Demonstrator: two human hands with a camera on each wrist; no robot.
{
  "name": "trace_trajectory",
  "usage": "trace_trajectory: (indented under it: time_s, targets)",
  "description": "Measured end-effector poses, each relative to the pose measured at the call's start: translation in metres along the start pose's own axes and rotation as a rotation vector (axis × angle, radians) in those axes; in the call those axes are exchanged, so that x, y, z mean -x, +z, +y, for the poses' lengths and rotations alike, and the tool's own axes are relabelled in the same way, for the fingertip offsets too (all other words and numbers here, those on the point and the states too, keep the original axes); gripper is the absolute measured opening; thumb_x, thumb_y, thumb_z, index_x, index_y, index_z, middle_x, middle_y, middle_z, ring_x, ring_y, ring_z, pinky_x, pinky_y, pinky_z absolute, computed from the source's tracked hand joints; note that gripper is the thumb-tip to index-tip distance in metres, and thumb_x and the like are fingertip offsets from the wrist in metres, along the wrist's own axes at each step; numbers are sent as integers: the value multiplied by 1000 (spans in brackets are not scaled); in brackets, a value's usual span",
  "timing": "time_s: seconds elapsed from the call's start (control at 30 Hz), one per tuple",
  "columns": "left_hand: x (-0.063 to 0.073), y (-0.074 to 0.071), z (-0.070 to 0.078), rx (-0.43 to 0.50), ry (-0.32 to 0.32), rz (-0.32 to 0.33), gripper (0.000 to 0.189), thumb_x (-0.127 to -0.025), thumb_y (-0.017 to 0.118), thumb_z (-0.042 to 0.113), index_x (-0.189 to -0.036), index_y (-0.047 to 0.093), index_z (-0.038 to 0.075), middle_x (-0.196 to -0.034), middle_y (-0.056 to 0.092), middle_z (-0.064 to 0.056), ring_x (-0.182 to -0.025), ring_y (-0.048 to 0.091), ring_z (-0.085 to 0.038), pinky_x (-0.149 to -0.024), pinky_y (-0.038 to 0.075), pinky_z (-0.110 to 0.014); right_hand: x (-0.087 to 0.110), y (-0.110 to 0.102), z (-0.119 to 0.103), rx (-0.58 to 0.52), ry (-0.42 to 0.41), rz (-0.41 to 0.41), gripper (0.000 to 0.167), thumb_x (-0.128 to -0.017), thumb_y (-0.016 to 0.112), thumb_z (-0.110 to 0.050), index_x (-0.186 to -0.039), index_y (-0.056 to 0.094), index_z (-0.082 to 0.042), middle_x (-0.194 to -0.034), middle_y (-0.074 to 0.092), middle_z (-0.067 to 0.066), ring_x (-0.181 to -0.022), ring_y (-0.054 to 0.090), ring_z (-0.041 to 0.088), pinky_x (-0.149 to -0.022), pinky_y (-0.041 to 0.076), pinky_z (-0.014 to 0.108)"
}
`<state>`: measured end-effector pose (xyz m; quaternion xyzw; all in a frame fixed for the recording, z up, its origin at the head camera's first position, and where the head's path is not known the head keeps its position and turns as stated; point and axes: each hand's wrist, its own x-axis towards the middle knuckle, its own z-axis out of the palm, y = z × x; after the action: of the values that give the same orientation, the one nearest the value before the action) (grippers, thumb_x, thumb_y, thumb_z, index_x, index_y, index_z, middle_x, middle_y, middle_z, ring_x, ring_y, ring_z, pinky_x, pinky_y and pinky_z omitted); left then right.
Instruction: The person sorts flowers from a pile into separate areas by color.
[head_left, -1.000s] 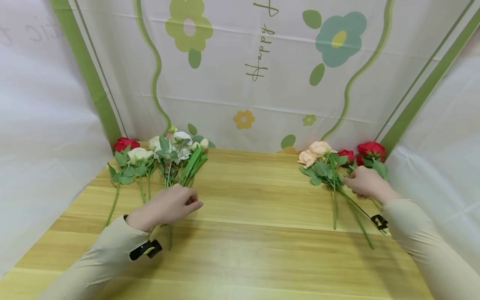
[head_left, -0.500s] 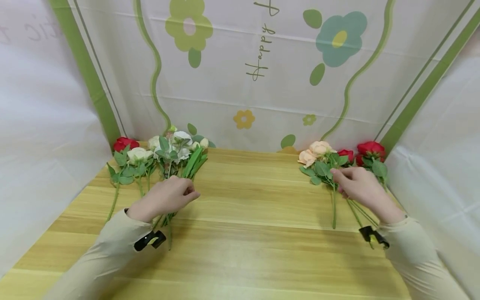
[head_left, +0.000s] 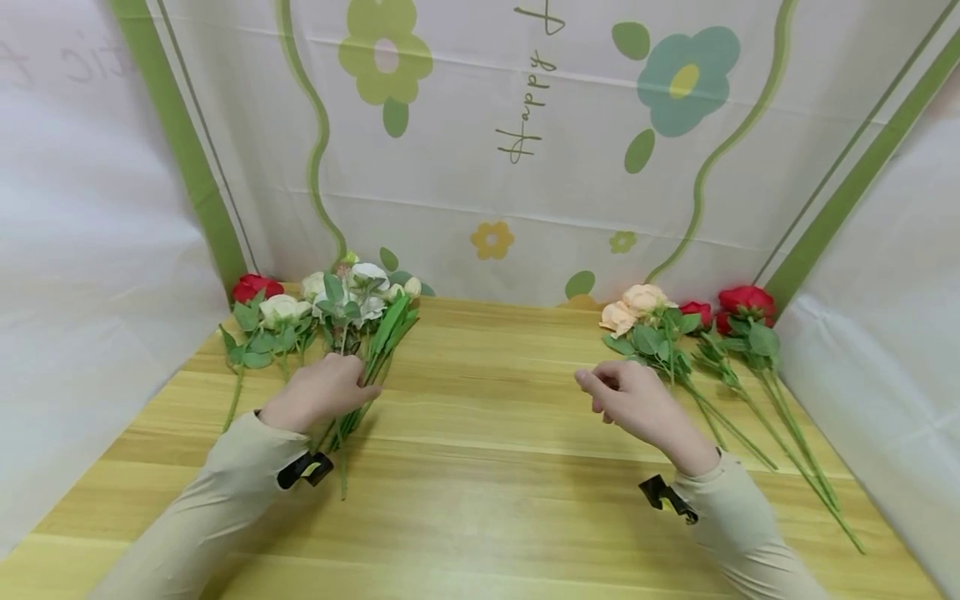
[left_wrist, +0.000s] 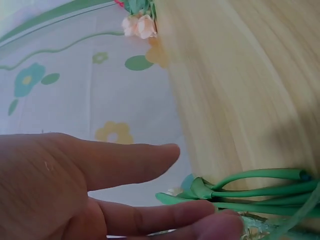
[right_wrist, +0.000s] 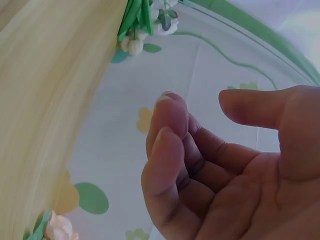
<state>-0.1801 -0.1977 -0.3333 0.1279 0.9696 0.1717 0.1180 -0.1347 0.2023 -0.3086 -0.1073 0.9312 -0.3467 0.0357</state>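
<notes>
Left hand: palm down over the stems of the white-flower cluster. In the left wrist view the thumb stands apart from nearly straight fingers, gripping nothing visible. The left hand [head_left: 322, 392] probably lies across the stems because they run towards the person; whether the fingertips touch them, I cannot tell.
White-flower cluster: at the far left of the table, the white blooms [head_left: 367, 287] sit beside cream buds [head_left: 411, 288] with long green leaves [head_left: 386, 329].
Left neighbours: a cream rose [head_left: 283, 310] and, outermost, a red rose [head_left: 255, 288], stems pointing nearer the person.
Right hand: above the wood, just inside the peach roses, fingers loosely bent, thumb apart, nothing held. The right hand [head_left: 641, 408] seems free, since no stem crosses its palm.
Right flowers: peach roses [head_left: 637, 307] lie inward of red roses [head_left: 746, 304], leaves overlapping, stems spread nearer the person.
Layout: blooms by the flower-printed backdrop [head_left: 450, 158], stems on the wooden table [head_left: 487, 508]; this seems to put bare stems within easiest reach and leave petals uncrushed.
Cuffs: beige sleeves [head_left: 247, 479], each with a black device [head_left: 305, 471] at the wrist.
</notes>
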Motion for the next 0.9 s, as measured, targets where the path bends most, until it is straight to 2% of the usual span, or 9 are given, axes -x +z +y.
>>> trace_trajectory:
  time_s: [0.23,0.53,0.8,0.9]
  targets:
    - [-3,0,-2,4,-48,1,42,-96,63,31,-63,42,14,-58,33,2,-49,30,-10,-44,27,-27,-4,6,-8,34,-45,-18,38,-101,54,-42,-84,66,-11,-69,59,2,-58,57,21,-55,47,37]
    - [-5,5,-4,-56,-70,-54,25,-95,63,30,-86,58,7,-77,54,-6,-62,46,-18,-52,37,-34,-5,13,-5,32,-66,-50,38,-101,55,-42,-83,65,-10,-67,58,1,-57,57,19,-56,48,36]
    - [-10,14,-6,-112,-36,-70,21,-88,72,21,-87,58,7,-87,58,-11,-72,53,-23,-58,43,-41,-7,15,-4,15,-59,-62,35,-101,56,-37,-83,66,-9,-65,59,2,-58,59,25,-56,48,37]
    - [-10,19,-6,-123,-19,-54,20,-88,71,17,-81,55,7,-78,55,-9,-67,51,-21,-55,40,-38,-7,16,-6,14,-61,-67,35,-101,57,-38,-85,67,-9,-65,59,1,-57,59,24,-56,49,37]
